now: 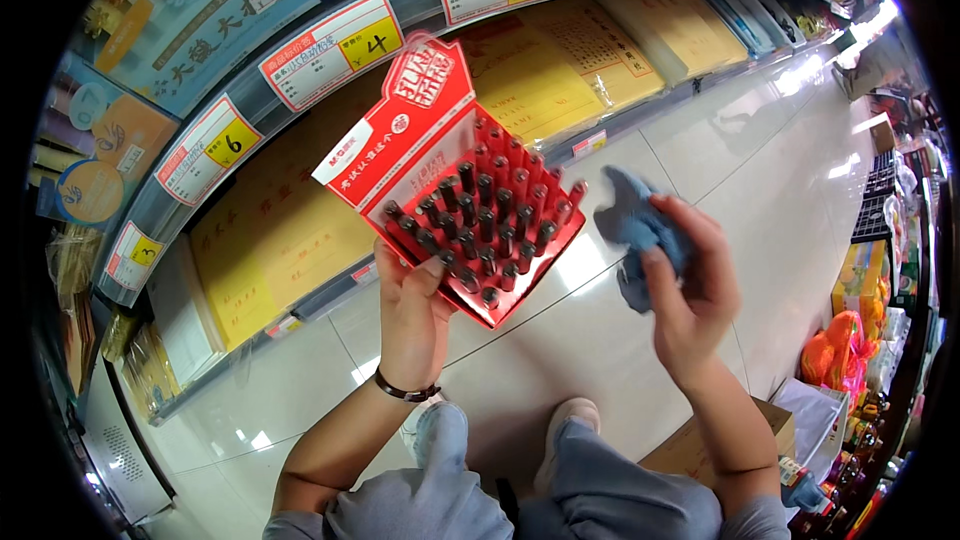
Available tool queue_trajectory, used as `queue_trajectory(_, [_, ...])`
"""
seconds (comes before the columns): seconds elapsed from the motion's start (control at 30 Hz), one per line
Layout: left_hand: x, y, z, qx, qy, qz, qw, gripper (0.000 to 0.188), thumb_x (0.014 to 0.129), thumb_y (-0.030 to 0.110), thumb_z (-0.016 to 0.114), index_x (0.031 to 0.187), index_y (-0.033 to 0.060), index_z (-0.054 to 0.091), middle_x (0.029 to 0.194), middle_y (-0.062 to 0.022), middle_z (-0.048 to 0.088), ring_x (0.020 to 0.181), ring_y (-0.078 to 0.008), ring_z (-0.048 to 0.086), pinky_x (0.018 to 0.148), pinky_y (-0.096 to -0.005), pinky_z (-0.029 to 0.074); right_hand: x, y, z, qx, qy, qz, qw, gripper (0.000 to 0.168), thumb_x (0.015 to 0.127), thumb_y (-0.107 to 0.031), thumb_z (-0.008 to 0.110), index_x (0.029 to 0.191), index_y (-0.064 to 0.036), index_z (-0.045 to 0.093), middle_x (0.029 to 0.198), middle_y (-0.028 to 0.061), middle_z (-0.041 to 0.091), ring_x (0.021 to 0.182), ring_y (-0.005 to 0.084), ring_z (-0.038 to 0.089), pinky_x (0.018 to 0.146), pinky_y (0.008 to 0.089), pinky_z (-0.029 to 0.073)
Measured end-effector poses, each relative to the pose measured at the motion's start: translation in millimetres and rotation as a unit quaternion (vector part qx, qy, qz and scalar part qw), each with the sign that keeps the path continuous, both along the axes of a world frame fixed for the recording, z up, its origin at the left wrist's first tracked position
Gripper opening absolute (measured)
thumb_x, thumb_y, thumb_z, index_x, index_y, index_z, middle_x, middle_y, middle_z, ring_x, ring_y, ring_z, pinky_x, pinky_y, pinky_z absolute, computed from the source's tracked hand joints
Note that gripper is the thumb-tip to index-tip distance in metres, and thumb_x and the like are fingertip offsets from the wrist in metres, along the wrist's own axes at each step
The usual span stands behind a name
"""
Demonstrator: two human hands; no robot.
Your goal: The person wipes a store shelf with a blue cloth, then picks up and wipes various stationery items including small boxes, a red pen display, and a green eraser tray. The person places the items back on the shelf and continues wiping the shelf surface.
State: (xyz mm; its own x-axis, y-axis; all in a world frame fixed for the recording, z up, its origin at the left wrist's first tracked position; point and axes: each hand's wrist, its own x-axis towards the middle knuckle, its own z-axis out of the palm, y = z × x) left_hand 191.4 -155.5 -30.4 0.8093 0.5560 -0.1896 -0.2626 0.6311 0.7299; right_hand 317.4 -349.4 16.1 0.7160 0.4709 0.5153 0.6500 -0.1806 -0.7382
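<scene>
My left hand grips a red cardboard display box by its near left corner, thumb over the rim. Several pens stand upright in its rows: black-capped pens on the near side, red ones towards the far right. The printed header card rises at the back of the box, which is tilted over the floor. To the right of the box and apart from it, my right hand pinches a crumpled blue-grey cloth between thumb and fingers. The cloth is slightly blurred.
Ahead curves a shop shelf edge with price tags. Below it lie yellow paper booklets on a low shelf. Glossy tiles cover the floor. Along the right stand a cardboard box, a bottle and orange-red packages.
</scene>
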Motion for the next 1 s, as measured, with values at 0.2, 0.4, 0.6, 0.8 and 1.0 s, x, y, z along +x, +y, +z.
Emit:
queue_trajectory(0.2, [-7.1,-13.6,-22.7,0.148,0.055,-0.053,0.986,0.066,0.087,-0.004,0.06,0.141,0.0112,0.027,0.132,-0.0102,0.049,0.116,-0.0169,0.055,0.095,-0.033,0.049,-24.2,46.2,49.7,-0.095,-0.078,0.24,0.963,0.035,0.08,0.002,0.068,0.114,0.001,0.062,0.111,0.018,0.066,0.1,0.031,0.064,0.084,0.0391,0.051])
queue_trajectory(0.4, [-7.8,-13.5,-8.5,0.094,0.032,-0.119,0.988,0.069,0.082,-0.008,0.061,0.14,0.0086,0.027,0.128,-0.0116,0.051,0.112,-0.0181,0.058,0.092,-0.0325,0.051,19.3,31.6,24.8,-0.102,0.035,0.093,0.99,0.025,0.083,-0.002,0.064,0.108,-0.005,0.064,0.099,0.0123,0.066,0.095,0.0325,0.062,0.083,0.0405,0.05])
queue_trajectory(0.6, [-5.1,-19.0,-3.2,0.049,0.076,-0.126,0.988,0.054,0.09,-0.001,0.05,0.139,0.0101,0.029,0.129,-0.0109,0.052,0.118,-0.0205,0.057,0.095,-0.0363,0.053,-8.4,35.3,36.6,-0.181,-0.139,0.215,0.949,0.032,0.081,0.005,0.062,0.112,-0.004,0.062,0.113,0.0098,0.062,0.102,0.0314,0.06,0.089,0.0414,0.048])
queue_trajectory(0.8, [-0.6,0.7,-0.6,-0.158,0.09,-0.192,0.964,0.043,0.097,0.02,0.048,0.138,0.0127,0.036,0.13,-0.007,0.055,0.113,-0.019,0.061,0.092,-0.042,0.056,-2.0,9.8,53.0,0.08,-0.059,-0.026,0.995,0.033,0.078,0.009,0.058,0.109,-0.001,0.064,0.115,0.0158,0.062,0.101,0.0266,0.061,0.088,0.0373,0.048])
queue_trajectory(1.0, [-3.2,4.5,4.4,-0.132,0.071,-0.197,0.969,0.048,0.098,0.032,0.046,0.14,0.0106,0.041,0.135,-0.0098,0.055,0.115,-0.0193,0.062,0.102,-0.0368,0.05,-18.4,28.0,27.3,-0.12,-0.345,0.199,0.909,0.026,0.076,-0.007,0.064,0.102,-0.007,0.07,0.115,0.0121,0.064,0.09,0.0233,0.061,0.081,0.0357,0.049])
